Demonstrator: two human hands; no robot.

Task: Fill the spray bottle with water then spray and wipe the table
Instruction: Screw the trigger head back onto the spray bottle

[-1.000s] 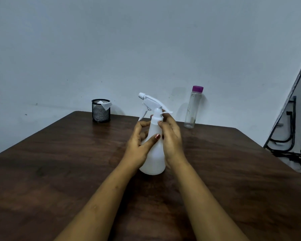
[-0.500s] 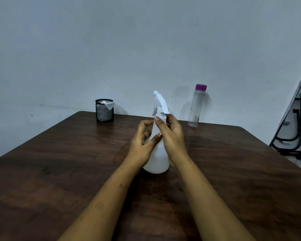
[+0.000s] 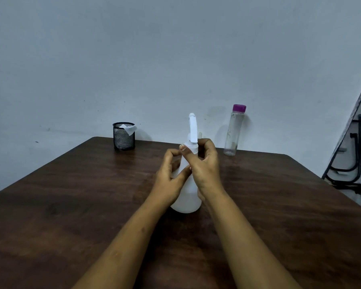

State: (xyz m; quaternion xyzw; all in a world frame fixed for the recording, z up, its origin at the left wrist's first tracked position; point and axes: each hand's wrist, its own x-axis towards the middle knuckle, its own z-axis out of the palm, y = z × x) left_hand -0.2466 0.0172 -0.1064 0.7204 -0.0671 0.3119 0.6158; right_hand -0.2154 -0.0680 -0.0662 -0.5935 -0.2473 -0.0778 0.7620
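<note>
Standing upright on the desk (image 3: 71, 205), the white spray bottle (image 3: 186, 198) is showing its head edge-on, nozzle end uppermost. The left hand (image 3: 168, 180) is curling its grip round the bottle's shoulder, and the right hand (image 3: 204, 167) is clamping its grip on the collar.

Grey wall (image 3: 175, 49), black mesh cup (image 3: 123, 139), black metal frame (image 3: 360, 142)
</note>
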